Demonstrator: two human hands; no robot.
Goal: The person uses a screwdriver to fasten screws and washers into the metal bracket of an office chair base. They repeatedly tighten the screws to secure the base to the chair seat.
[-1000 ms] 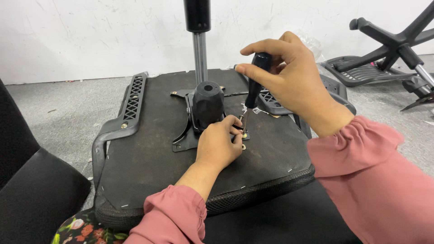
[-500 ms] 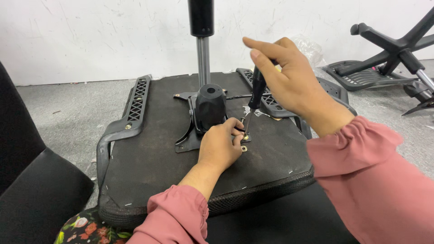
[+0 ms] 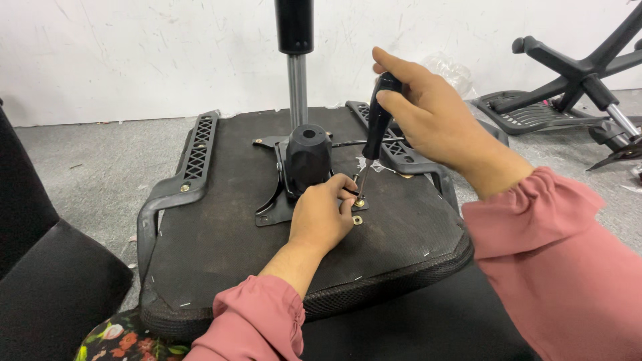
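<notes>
Upturned chair seat (image 3: 221,267) fills centre frame, black underside up, resting on grey floor (image 3: 87,167). White wall (image 3: 134,53) across the top. Black armrest bracket (image 3: 190,167) along the seat's left edge, a second (image 3: 401,150) at upper right, partly behind the right hand. Black padded piece (image 3: 47,287) lower left. Star-shaped chair base (image 3: 575,67) lying upper right, well apart from the seat.

Black tilt mechanism plate (image 3: 271,207) mid-seat, domed housing (image 3: 307,157) on top, gas lift column (image 3: 294,60) rising straight up out of frame.

Right hand (image 3: 441,127), upper centre-right, closed around black screwdriver handle (image 3: 378,124), pink sleeve trailing to lower right. Left hand (image 3: 321,217), centre frame, fingers curled together, thumb and forefinger pinched at the screw site, heel resting on the seat.

Screwdriver long axis near vertical, slightly tilted: handle up and right, shaft (image 3: 363,184) running down and left to the tip. Tip seated at brass screw (image 3: 360,201) on the plate's right edge, touching or nearly so; exact bit engagement too small to tell. Second brass washer or screw (image 3: 357,220) just below, loose-looking on the seat, just beside the left knuckles.

Key relation: screw directly below and left of the right hand, along the driver axis. Left hand far nearer to the screw, fingertips touching it or just beside; right hand reaches it only through the tool.
</notes>
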